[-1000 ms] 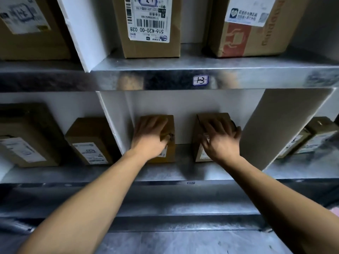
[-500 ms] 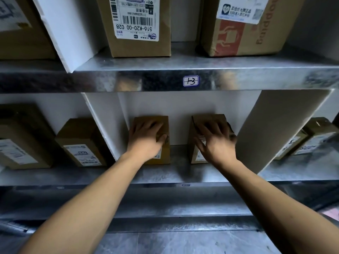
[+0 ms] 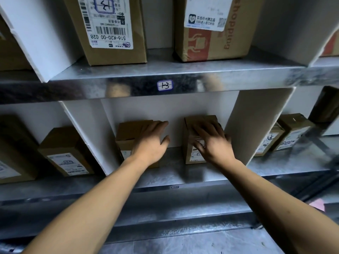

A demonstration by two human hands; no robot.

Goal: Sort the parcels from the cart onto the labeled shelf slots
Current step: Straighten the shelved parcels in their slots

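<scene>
Half a second on, our left hand (image 3: 150, 145) has slid toward the right edge of the left parcel (image 3: 128, 132), so its fingertips now reach past that edge and more of the box's left side shows. Our right hand (image 3: 212, 143) lies much as it did on the right parcel (image 3: 188, 136). We hold the left hand flat, fingers straight and close together over the box top, thumb apart to the right, gripping nothing. We spread the right hand's fingers loosely across the top and front of its box; blur softens them, but none looks curled round it. Both brown parcels stand apart from each other on the lower shelf (image 3: 174, 173), far back in one bay between the left divider (image 3: 86, 136) and the right divider (image 3: 256, 125). We see a handwritten tag (image 3: 165, 85) reading 13 on the front edge of the upper shelf (image 3: 183, 70), which carries a barcode-labelled box (image 3: 110, 33) and a red-printed box (image 3: 211, 39).
</scene>
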